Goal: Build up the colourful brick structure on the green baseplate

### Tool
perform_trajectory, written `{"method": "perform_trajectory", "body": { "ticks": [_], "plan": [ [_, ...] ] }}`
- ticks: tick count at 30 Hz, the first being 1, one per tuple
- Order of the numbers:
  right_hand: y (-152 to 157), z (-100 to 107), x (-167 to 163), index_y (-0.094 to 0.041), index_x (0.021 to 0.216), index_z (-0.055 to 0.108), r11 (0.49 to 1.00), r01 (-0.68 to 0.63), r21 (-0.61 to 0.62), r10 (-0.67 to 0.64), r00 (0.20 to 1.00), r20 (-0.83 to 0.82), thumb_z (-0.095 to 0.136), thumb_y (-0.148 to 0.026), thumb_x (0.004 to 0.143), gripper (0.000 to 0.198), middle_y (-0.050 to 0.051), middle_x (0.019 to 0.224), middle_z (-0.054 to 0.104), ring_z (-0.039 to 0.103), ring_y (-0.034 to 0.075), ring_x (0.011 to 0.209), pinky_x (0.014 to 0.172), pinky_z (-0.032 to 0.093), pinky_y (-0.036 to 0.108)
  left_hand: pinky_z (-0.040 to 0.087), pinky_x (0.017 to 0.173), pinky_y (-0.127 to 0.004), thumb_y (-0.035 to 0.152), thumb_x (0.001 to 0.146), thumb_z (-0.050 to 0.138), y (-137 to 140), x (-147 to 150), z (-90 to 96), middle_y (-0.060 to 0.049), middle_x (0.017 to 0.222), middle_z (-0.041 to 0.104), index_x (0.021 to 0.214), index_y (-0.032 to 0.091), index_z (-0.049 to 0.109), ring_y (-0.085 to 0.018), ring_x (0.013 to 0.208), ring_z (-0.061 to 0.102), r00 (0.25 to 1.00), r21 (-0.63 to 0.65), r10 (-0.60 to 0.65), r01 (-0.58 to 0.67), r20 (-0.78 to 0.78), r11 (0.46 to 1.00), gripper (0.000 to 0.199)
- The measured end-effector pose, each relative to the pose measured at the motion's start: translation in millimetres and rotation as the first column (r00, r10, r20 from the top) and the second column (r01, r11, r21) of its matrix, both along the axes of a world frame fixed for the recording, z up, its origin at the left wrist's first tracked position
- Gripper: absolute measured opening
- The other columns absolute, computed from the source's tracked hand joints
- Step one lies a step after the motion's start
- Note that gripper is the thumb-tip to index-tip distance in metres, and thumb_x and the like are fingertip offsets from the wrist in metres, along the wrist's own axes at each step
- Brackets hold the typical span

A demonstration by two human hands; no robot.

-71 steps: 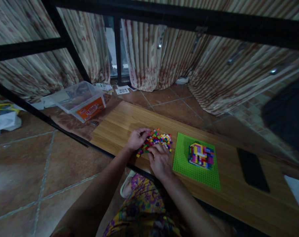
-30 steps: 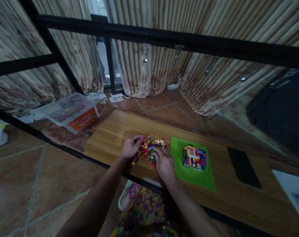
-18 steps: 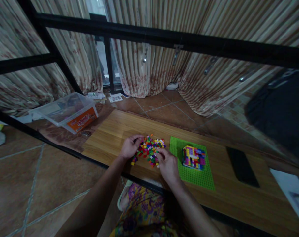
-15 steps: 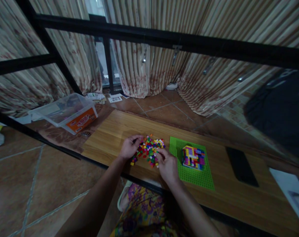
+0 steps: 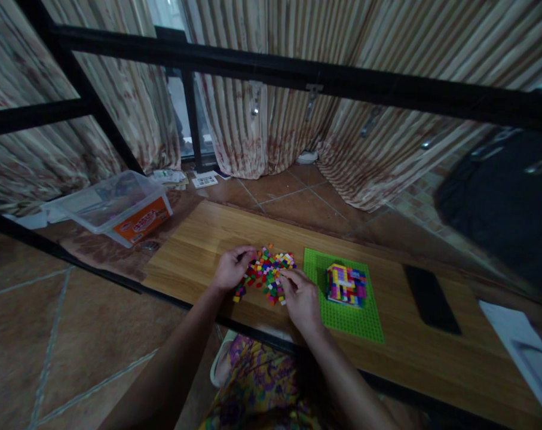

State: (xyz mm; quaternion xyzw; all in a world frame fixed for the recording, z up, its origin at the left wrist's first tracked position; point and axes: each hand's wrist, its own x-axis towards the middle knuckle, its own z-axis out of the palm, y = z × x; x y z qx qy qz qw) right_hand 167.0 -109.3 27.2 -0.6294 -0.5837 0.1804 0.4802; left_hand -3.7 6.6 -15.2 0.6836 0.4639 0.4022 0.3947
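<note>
Loose small toy bricks (image 5: 269, 272) of many colours lie in a spread pile on the wooden table. At the pile's left side is my left hand (image 5: 232, 267), its thumb and forefinger closed together; a reddish spot shows at the fingertips, too small to make out. My right hand (image 5: 301, 298) reaches over the pile's right side with fingers pinched at the bricks, and what they hold is hidden. Right of it, a green baseplate (image 5: 351, 325) carries a block-shaped build of multicoloured bricks (image 5: 346, 285), which neither hand touches.
The wooden table (image 5: 199, 239) has a black flat object (image 5: 432, 298) and white papers (image 5: 517, 340) towards its right end. A clear plastic box (image 5: 104, 209) with an orange label stands on the floor at left. A black metal rail (image 5: 271, 63) crosses above, before striped curtains.
The view has shifted slightly, so most things sit a little further left. Both hands keep nearly the same place at the pile; the right fingers have shifted slightly among the bricks.
</note>
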Motion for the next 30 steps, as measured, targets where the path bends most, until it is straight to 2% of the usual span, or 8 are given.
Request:
{"method": "perform_trajectory", "body": {
  "ticks": [5,9,12,15,20,25,30],
  "plan": [
    [-13,4,20,-0.02,0.094,0.072,0.997,0.079,-0.007,-0.079,0.989,-0.125,0.055,-0.031,0.087,0.021,0.006,0.09,0.071,0.066,0.018,0.083,0.073,0.052,0.03,0.054,0.087,-0.032,0.04,0.087,0.054,0,-1,3.1,-0.006,0.1,0.075,0.102,0.02,0.072,-0.021,0.093,0.069,1.0,0.008,0.002,-0.002,-0.003,1.0,0.031],
    [-37,2,50,-0.02,0.094,0.071,0.97,0.232,-0.07,-0.241,0.952,-0.186,0.059,-0.039,0.084,0.025,0.006,0.088,0.072,0.067,0.019,0.078,0.072,0.053,0.033,0.053,0.089,-0.033,0.041,0.086,0.055,0,-1,4.1,-0.006,0.102,0.075,0.102,0.019,0.072,-0.021,0.094,0.069,1.0,-0.002,0.009,-0.009,0.003,1.0,0.032],
    [-56,3,76,-0.02,0.095,0.071,0.935,0.341,-0.099,-0.352,0.926,-0.137,0.061,-0.042,0.082,0.028,0.008,0.093,0.073,0.068,0.022,0.085,0.079,0.052,0.037,0.052,0.09,-0.034,0.043,0.086,0.054,1,-1,3.1,-0.007,0.102,0.075,0.103,0.019,0.072,-0.022,0.094,0.069,1.0,-0.015,0.009,-0.009,0.007,1.0,0.034],
    [-68,8,101,-0.018,0.092,0.071,0.902,0.427,-0.055,-0.43,0.9,-0.073,0.062,-0.042,0.081,0.028,0.01,0.095,0.073,0.067,0.023,0.087,0.079,0.051,0.038,0.052,0.091,-0.034,0.045,0.085,0.055,2,-1,2.7,-0.006,0.104,0.074,0.103,0.019,0.072,-0.022,0.096,0.068,1.0,-0.026,0.008,-0.008,-0.002,1.0,0.036],
    [-64,11,129,-0.017,0.084,0.073,0.886,0.463,-0.016,-0.463,0.886,-0.014,0.064,-0.043,0.078,0.028,0.01,0.09,0.068,0.063,0.022,0.081,0.069,0.049,0.033,0.05,0.095,-0.034,0.046,0.084,0.055,2,-3,5.9,-0.006,0.107,0.074,0.106,0.019,0.071,-0.022,0.1,0.068,0.999,-0.013,0.011,-0.012,-0.033,1.0,0.038],
    [-54,2,138,-0.02,0.081,0.075,0.886,0.463,-0.017,-0.464,0.885,-0.03,0.067,-0.042,0.073,0.025,0.009,0.096,0.065,0.06,0.022,0.09,0.078,0.048,0.036,0.051,0.093,-0.034,0.047,0.084,0.054,2,-3,5.9,-0.006,0.106,0.074,0.104,0.019,0.072,-0.023,0.1,0.068,0.999,-0.015,0.011,-0.012,-0.039,1.0,0.039],
    [-50,-6,144,-0.019,0.08,0.076,0.886,0.463,-0.035,-0.464,0.885,-0.043,0.067,-0.045,0.072,0.029,0.009,0.096,0.065,0.06,0.022,0.089,0.077,0.048,0.038,0.051,0.093,-0.035,0.046,0.084,0.055,3,-3,3.8,-0.006,0.107,0.074,0.105,0.02,0.072,-0.023,0.1,0.068,0.999,-0.022,0.02,-0.021,-0.046,1.0,0.037]
  ]
}}
